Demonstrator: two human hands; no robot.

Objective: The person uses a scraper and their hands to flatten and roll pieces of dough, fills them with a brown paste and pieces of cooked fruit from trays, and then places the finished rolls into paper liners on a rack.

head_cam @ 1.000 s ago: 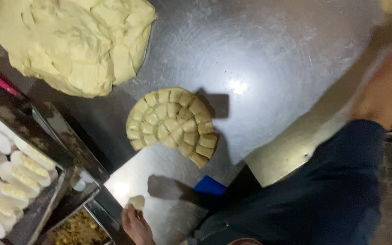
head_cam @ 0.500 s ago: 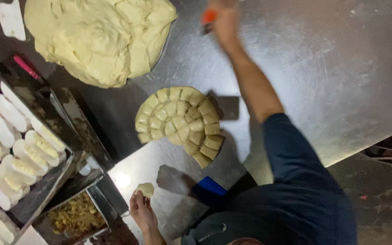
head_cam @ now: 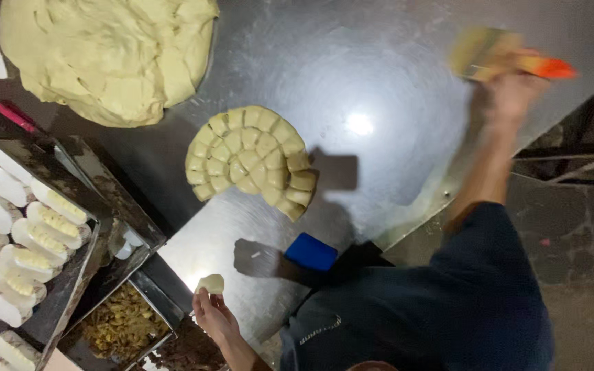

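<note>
Steel table [head_cam: 393, 89]: right hand [head_cam: 510, 89] grip shut on brush [head_cam: 500, 58], left hand [head_cam: 213, 317] pinches 1 dough piece [head_cam: 210, 283]

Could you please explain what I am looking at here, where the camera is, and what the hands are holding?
There is no machine here: a person works with two bare hands, and the one camera sits on their head, looking straight down, so their dark blue clothing fills the lower right.

The surface is a shiny metal table. On it lie a big mass of pale dough, a round slab of dough cut into small pieces and a small blue block. At the left stand a tray of shaped dough pieces and a pan of brownish filling.

One hand, stretched far across the table, grips a brush with an orange handle. The other hand, near the pan, holds a small dough piece. Which is left or right is hard to tell.
</note>
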